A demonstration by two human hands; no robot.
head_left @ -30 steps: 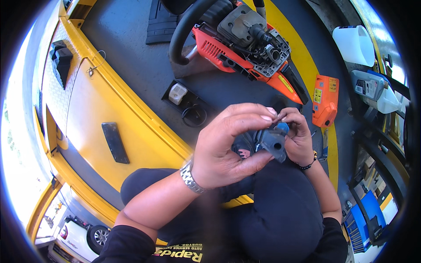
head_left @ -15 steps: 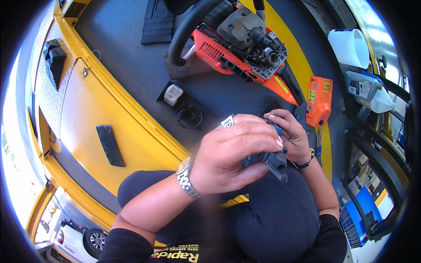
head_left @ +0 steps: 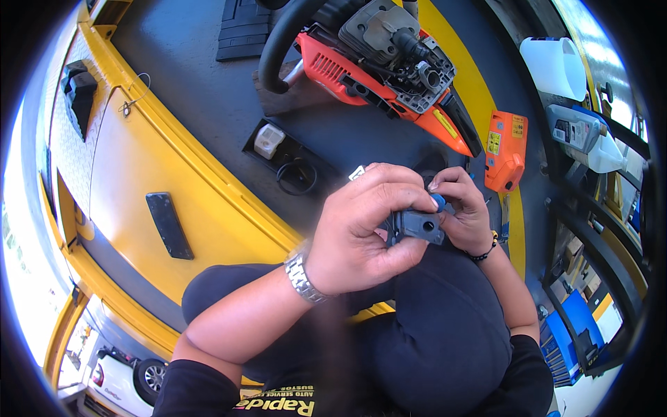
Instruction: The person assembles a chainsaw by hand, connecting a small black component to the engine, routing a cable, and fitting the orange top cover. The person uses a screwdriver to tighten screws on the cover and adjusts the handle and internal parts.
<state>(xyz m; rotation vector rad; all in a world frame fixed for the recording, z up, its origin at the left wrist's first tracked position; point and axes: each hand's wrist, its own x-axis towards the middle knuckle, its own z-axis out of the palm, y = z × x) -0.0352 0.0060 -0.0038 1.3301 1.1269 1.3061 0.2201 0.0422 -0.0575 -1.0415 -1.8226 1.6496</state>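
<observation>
In front of my knees, my left hand (head_left: 368,240) grips a small dark grey part (head_left: 421,228) with a round hole in its near face. Its thumb lies below the part and the fingers curl over the top. A round blue piece (head_left: 438,202) shows at the part's upper edge. My right hand (head_left: 467,212) is closed at the far right side of the same part, thumb and fingers against it near the blue piece. Beyond my hands lies a partly stripped orange chainsaw (head_left: 326,69), its finned cylinder (head_left: 375,33) and intake exposed.
An orange cover (head_left: 505,153) lies right of the saw, with a thin tool (head_left: 506,215) nearer me. Left of my hands are a black tray (head_left: 253,146) holding a white piece (head_left: 269,141), and a dark phone (head_left: 169,226) on the yellow panel (head_left: 125,181). Bottles (head_left: 573,128) stand right.
The grey part has turned in my hands, so its holed face now points toward me and it sits slightly higher. My left fingers have curled more around it. The view has shifted slightly.
</observation>
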